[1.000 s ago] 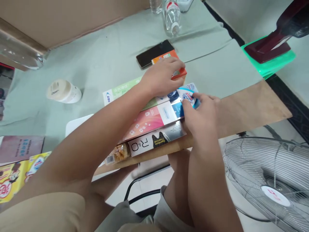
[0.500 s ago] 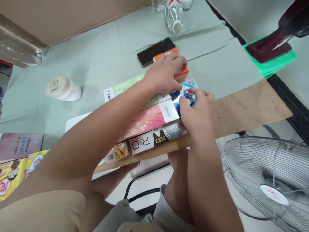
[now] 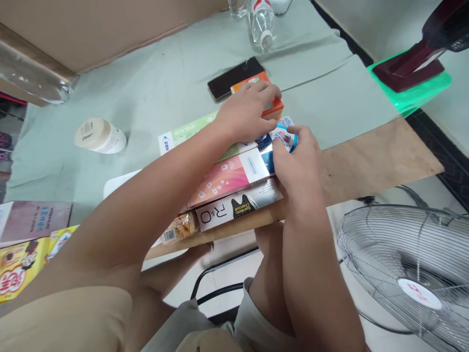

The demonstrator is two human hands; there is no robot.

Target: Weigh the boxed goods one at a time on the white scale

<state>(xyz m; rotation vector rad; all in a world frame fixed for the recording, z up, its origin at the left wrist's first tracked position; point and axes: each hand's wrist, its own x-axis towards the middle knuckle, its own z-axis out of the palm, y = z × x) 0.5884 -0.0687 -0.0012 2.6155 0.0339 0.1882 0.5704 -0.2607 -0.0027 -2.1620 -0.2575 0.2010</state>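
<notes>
Several long toothpaste boxes lie side by side near the table's front edge: a green one [image 3: 186, 132], a pink one [image 3: 223, 178], a white and black one [image 3: 234, 210] and a blue and white one [image 3: 284, 137]. My left hand [image 3: 245, 112] rests on an orange box [image 3: 273, 105] and the far ends of the boxes, fingers curled over them. My right hand [image 3: 296, 161] presses on the right end of the blue and white box, fingers bent against it.
A black phone [image 3: 232, 78] lies behind the orange box. A cream jar [image 3: 97, 137] lies on its side at left. Water bottles [image 3: 262, 19] stand at the back. Snack packs [image 3: 22, 264] sit at lower left, and a fan [image 3: 406, 274] stands at lower right.
My right hand has slid left and slightly away along the blue and white box end. My left hand has stayed on the orange box.
</notes>
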